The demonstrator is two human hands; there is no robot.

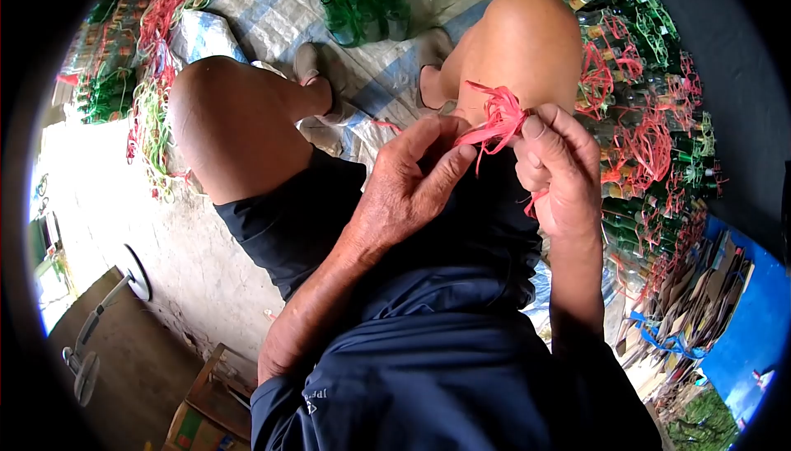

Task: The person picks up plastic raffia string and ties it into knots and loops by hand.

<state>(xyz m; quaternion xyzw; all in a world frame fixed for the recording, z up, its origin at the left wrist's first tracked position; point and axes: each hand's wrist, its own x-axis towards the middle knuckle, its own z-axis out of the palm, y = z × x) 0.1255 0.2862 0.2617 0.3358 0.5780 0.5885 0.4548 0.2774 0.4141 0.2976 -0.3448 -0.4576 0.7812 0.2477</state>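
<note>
A tangled bunch of red plastic string (499, 117) is held between both hands, above my lap and close to the right knee. My left hand (412, 175) is closed, with thumb and fingers pinching the string's left side. At its other end, my right hand (562, 163) grips the gathered part between thumb and curled fingers. A loose red tail shows below my right palm. Several green glass bottles (362, 6) stand grouped on the floor just beyond my feet.
A white and blue woven sheet (272, 6) covers the floor. Bottles with red and green string (647, 150) are massed on the right, with more bottles (107, 93) at left. Flattened cardboard (700, 294) is stacked at lower right, beside a blue panel (762, 303).
</note>
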